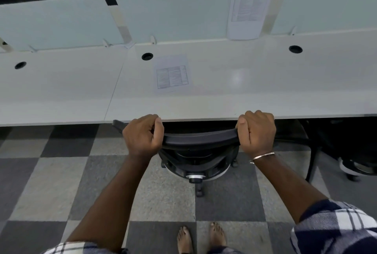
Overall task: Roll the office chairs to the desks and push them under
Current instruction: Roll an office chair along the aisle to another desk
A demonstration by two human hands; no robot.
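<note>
Both bare feet [201,237] stood on the checkered carpet [61,182] just behind the chair [201,141]. Its black backrest top was gripped at each end: left hand [142,134] and right hand [257,131] each curled round the rim. Seat and armrests were already under the counter [224,82]; only the backrest, hub and one caster showed. Judged nearly home; a short final push remained. A printed sheet [172,74] lay on the counter.
</note>
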